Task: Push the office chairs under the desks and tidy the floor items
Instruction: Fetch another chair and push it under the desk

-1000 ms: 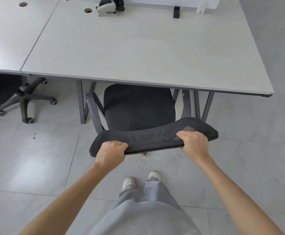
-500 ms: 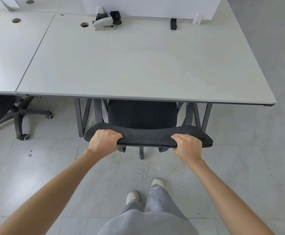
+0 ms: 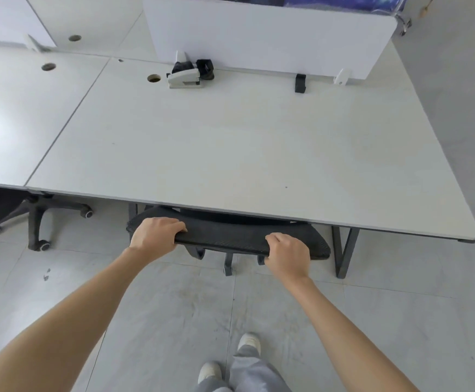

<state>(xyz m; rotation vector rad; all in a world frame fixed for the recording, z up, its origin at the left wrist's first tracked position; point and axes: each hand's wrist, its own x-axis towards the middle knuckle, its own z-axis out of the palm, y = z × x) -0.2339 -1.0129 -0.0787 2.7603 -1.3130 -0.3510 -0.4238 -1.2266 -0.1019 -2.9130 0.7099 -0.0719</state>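
Note:
A black mesh office chair (image 3: 230, 236) stands tucked under the white desk (image 3: 230, 154). Only the top of its backrest and a few base legs show past the desk's front edge; the seat is hidden. My left hand (image 3: 154, 236) grips the backrest's top edge near its left end. My right hand (image 3: 285, 254) grips the same edge toward the right end. Both arms are stretched forward.
A second black chair (image 3: 10, 213) sits under the neighbouring desk (image 3: 18, 117) at the left, its wheeled base sticking out onto the floor. A stapler-like device (image 3: 185, 77) and a white divider panel (image 3: 270, 38) stand at the desk's back. Grey tiled floor (image 3: 174, 321) lies below me.
The chair has rolled forward under the desk, with both hands holding the backrest; its seat, visible before, is now hidden by the desktop. I have stepped closer to the desk.

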